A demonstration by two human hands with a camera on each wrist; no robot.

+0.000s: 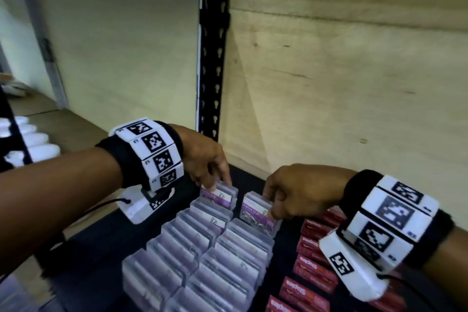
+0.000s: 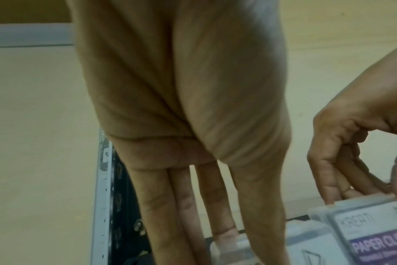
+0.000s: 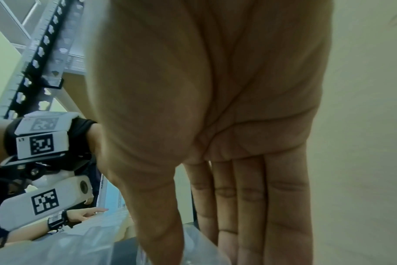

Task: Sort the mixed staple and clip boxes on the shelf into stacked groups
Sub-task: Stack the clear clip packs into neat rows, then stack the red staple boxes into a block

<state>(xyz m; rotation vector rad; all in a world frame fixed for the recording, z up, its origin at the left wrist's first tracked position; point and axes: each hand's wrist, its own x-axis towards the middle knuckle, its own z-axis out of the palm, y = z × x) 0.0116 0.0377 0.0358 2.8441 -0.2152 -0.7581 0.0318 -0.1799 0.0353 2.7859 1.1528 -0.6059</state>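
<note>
You were at the far end of the shelf point(image 1: 253, 180), each hand on one clear clip box. Your left hand point(image 1: 205, 159) had its fingers straight and pressed together, tips down on the back box of the left row point(image 1: 219, 194) — the left wrist view showed them lying side by side, and I couldn't tell if the thumb was pinching from the other side. Your right hand point(image 1: 298, 192) looked like it was pinching the back box of the right row point(image 1: 258, 213) between thumb and fingers, and that box sat a bit higher than the ones before it.

My read: the clip group was nearly built and you were seating or squaring off the last two boxes. Next move probably called for pressing both down flush with their rows, then letting go without nudging the neighbours, since slick plastic like that would likely slide easy.

Counts, as best I could tell — clip boxes stood in two rows point(image 1: 202, 256), roughly seven or eight each, but the near ones were too blurry to be sure. Red staple boxes point(image 1: 314, 268) sat in their own group to the right, well apart from the clips; I counted about seven showing, with more maybe hidden under your right wrist.
</note>
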